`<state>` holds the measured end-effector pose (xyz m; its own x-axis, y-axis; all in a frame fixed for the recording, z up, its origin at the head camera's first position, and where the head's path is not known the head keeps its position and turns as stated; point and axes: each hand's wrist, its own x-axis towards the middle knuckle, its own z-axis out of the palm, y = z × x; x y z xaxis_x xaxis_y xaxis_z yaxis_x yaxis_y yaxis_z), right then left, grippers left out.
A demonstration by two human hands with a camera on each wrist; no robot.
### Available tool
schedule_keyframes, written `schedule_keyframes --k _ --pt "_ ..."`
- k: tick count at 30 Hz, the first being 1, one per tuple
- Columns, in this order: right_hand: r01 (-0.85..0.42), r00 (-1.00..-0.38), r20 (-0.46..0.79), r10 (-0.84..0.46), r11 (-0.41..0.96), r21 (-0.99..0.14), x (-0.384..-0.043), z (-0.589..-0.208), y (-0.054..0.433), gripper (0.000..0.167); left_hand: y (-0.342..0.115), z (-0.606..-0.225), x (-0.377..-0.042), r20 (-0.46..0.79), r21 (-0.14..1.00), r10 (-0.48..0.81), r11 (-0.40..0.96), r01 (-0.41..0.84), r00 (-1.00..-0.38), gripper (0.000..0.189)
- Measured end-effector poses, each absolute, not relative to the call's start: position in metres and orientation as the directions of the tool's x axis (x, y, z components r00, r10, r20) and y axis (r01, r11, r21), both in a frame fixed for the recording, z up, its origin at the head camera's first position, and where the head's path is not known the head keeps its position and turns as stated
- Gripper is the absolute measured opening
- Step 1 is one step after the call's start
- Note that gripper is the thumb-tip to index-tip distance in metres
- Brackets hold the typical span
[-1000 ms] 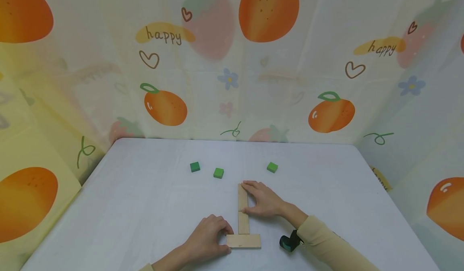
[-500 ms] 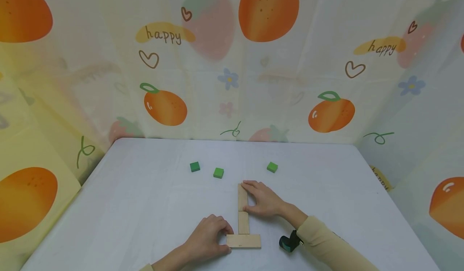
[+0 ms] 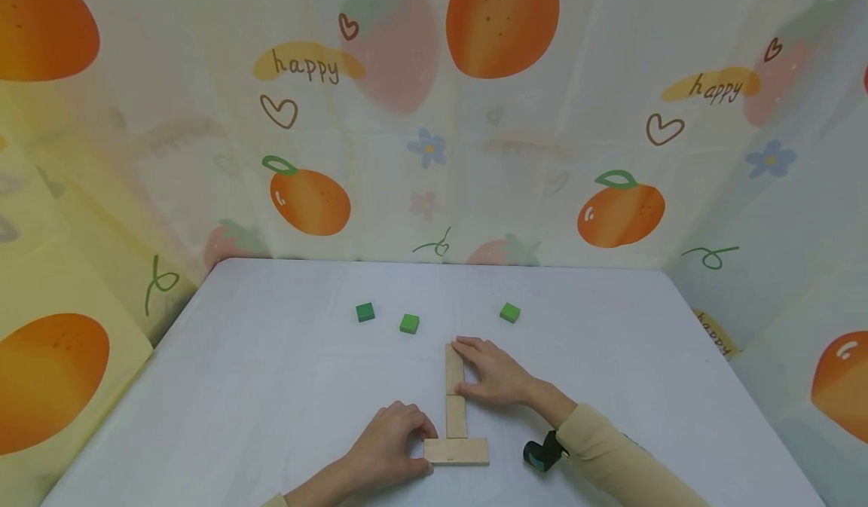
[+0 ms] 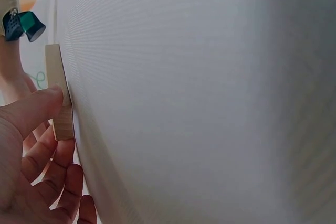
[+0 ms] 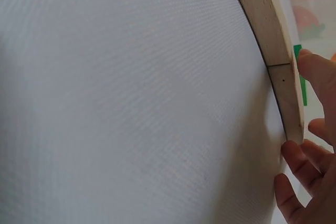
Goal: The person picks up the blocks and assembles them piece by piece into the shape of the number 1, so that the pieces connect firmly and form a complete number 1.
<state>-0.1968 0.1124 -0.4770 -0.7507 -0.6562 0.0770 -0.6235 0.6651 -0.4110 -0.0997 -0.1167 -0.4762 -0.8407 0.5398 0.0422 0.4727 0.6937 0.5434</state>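
Three pale wooden blocks lie in an upside-down T on the white table. Across the near end sits one crosswise block (image 3: 456, 452), whose left end my left hand (image 3: 386, 443) grips between thumb and fingers. In the left wrist view the thumb presses one side of this block (image 4: 56, 69). A middle block (image 3: 456, 416) runs away from it, end to end with a far block (image 3: 453, 368). My right hand (image 3: 498, 375) holds the far block, fingers at its far end and thumb near the seam. The right wrist view shows the seam between these blocks (image 5: 286, 85).
Behind the wooden blocks lie a dark green block (image 3: 365, 312), a light green block (image 3: 409, 324) and another light green block (image 3: 510, 313). A black wrist device (image 3: 542, 452) hangs by the right sleeve. Fruit-printed cloth (image 3: 434, 153) surrounds the table (image 3: 271, 356).
My right thumb has shifted very slightly along the far block, off the seam. The blocks and my left hand stay where they were.
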Motion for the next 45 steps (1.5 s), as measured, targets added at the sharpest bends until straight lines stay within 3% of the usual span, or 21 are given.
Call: schedule_keyframes --k 8,16,24,30,37,45 --pt "-0.624 -0.761 0.171 -0.626 0.633 -0.459 -0.203 -0.479 0.116 0.056 -0.117 -0.475 -0.1 0.027 0.554 0.534 0.696 0.457 -0.845 0.03" --pt "-0.56 -0.828 0.31 -0.467 0.668 -0.489 -0.217 -0.483 0.127 0.044 -0.117 -0.475 -0.1 0.027 0.553 0.535 0.696 0.458 -0.845 0.03" --pt "-0.511 -0.851 0.417 -0.319 0.687 -0.516 -0.234 -0.484 0.145 0.038 -0.117 -0.474 -0.099 0.03 0.554 0.537 0.694 0.461 -0.843 0.03" --pt "-0.412 -0.899 0.383 -0.211 0.7 -0.584 -0.243 -0.486 0.155 0.037 -0.117 -0.475 -0.099 0.032 0.553 0.535 0.694 0.461 -0.844 0.03" --pt "-0.37 -0.912 0.379 -0.155 0.707 -0.602 -0.249 -0.484 0.161 0.039 -0.117 -0.476 -0.1 0.031 0.557 0.531 0.694 0.456 -0.847 0.031" --pt "-0.233 -0.965 0.245 -0.091 0.727 -0.646 -0.254 -0.486 0.167 0.042 -0.117 -0.477 -0.099 0.036 0.549 0.526 0.7 0.457 -0.85 0.031"
